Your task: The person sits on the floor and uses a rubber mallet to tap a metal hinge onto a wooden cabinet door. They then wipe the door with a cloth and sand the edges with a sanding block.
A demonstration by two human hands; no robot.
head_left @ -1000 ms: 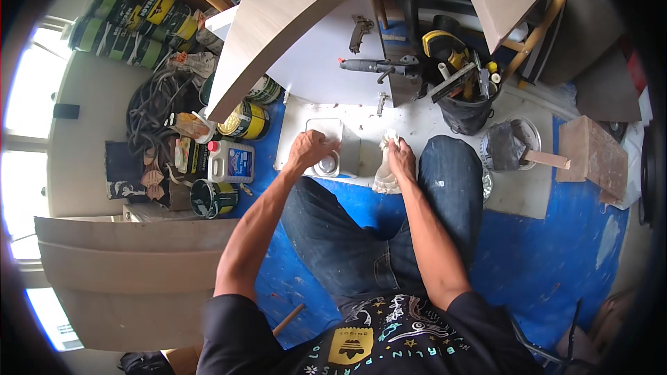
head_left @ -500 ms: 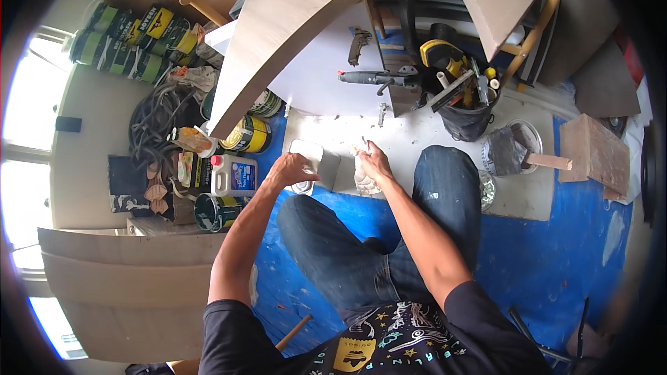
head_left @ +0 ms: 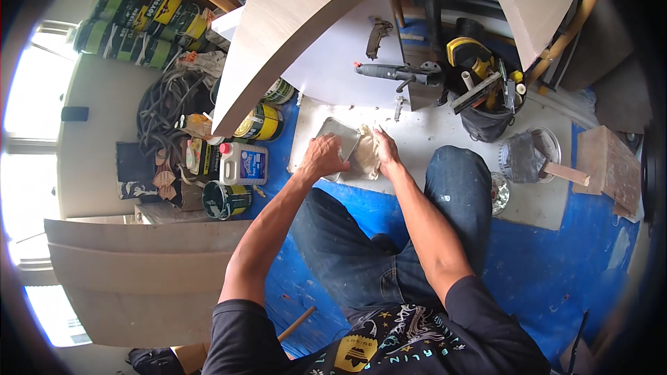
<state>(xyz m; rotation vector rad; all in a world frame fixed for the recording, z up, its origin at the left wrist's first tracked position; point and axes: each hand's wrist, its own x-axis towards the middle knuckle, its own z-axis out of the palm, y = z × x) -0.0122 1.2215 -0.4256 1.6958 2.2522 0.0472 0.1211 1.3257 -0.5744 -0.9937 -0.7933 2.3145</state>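
My left hand is closed over a silvery rectangular metal can, covering much of it; its thumb points toward the cloth. The can stands in front of my knees on a pale board and looks tilted toward the right. Against its right side is a crumpled cream cloth. My right hand is closed around the cloth's right edge, with some fingers hidden behind it. The can's opening does not show under my left hand.
Left stand a white jug with a red cap, a dark green pail and a yellow-black can. A curved wooden panel overhangs ahead. Right are a black tool bucket, a tub with a broad blade and a wooden block.
My view has shifted left, so the surroundings sit farther right. My left hand has come down onto the can, which now tilts toward the cloth. The cloth is spread wider against it.
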